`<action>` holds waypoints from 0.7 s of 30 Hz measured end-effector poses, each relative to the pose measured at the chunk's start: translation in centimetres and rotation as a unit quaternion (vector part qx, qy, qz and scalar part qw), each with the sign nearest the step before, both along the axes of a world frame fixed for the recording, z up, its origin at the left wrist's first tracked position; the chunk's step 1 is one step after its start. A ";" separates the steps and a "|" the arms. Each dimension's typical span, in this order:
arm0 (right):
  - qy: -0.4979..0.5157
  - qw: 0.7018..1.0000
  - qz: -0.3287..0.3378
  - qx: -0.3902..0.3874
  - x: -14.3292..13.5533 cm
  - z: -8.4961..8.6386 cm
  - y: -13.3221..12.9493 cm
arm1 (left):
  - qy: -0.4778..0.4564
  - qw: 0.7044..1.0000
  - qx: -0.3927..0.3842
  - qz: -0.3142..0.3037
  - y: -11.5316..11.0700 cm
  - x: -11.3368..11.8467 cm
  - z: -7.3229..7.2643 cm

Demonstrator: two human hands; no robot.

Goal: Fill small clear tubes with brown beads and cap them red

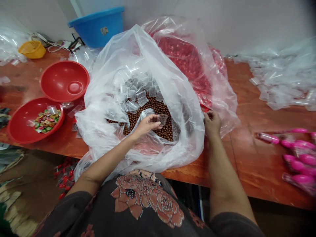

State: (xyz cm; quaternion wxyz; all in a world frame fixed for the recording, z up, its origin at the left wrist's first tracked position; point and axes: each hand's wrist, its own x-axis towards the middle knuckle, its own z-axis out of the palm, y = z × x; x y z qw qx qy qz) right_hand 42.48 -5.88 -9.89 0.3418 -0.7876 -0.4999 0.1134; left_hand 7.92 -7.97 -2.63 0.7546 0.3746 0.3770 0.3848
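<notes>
- Nearest: your left hand (149, 124) reaches over the near edge of the white translucent bag (92, 131), thumb and fingers pinching a small clear container (162, 119) above the brown balls (154, 107).
- Right hand (212, 124): outside that bag, by its right side, fingers curled at the near edge of the red-filled clear bag (184, 59). Cannot tell whether you pinch anything; fingertips hidden.
- Step in hand, judged: handling one container with the left while the right works at the other bag. Cannot tell whether the container holds any balls.
- Next move calls for, judged: a light, steady left pinch, the container kept level, and the loose film held clear of your wrist.
- Further in: loose clear containers (142, 97) lie heaped on the balls.
- Left on the red-brown table (243, 144): a red bowl (19, 126) with wrapped pieces (45, 122); a second red bowl (55, 82) behind.
- Farthest: blue basin (98, 28) against the wall.
</notes>
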 end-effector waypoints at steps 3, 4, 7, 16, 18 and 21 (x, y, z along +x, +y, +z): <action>0.092 0.993 -0.053 0.052 -0.8 0.5 -1.0 | -0.013 1.000 0.007 -0.011 -1.0 -1.1 1.6; 0.120 0.988 -0.070 0.070 -1.1 0.9 -1.3 | -0.014 1.000 0.004 -0.011 -1.2 -1.4 1.9; 0.189 0.967 -0.109 0.130 -2.3 2.2 -2.4 | -0.018 1.000 -0.005 -0.011 -1.4 -1.8 2.3; 0.388 0.891 0.063 0.229 -10.5 9.0 -8.1 | 0.009 0.998 0.051 -0.038 -1.6 -1.9 1.2; 0.412 0.878 0.123 0.208 -12.9 10.0 -8.8 | 0.011 0.997 0.059 -0.044 -1.9 -2.0 1.2; 0.380 0.890 0.189 0.169 -15.5 10.6 -9.1 | 0.005 0.997 0.052 -0.052 -2.4 -2.3 1.8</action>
